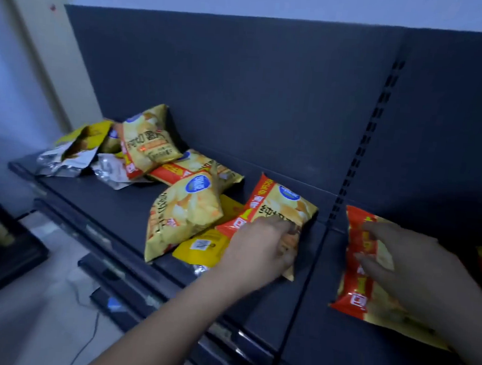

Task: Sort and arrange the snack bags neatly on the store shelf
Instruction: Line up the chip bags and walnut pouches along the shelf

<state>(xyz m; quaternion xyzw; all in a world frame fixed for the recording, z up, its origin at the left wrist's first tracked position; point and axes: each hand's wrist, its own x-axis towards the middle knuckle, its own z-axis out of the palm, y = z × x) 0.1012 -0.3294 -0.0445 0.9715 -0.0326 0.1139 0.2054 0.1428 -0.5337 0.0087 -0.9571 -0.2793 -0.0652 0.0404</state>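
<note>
Several yellow-and-red chip bags lie scattered on a dark store shelf (110, 201). My left hand (261, 246) grips the lower end of a red-and-yellow bag (275, 204) near the shelf divider. My right hand (411, 265) rests with fingers spread on another red-and-yellow bag (360, 290) lying flat on the right shelf section. A puffed yellow bag (180, 215) leans over a flat yellow packet (201, 248) just left of my left hand. More bags (148, 144) are piled at the back left, with silver-backed ones (64, 158) beside them.
The dark back panel (240, 96) has a slotted upright (372, 128) dividing the two shelf sections. Lower shelf edges (129, 288) stick out below. A cable (86, 339) trails on the pale floor. A dark tray-like object (4, 248) sits at far left.
</note>
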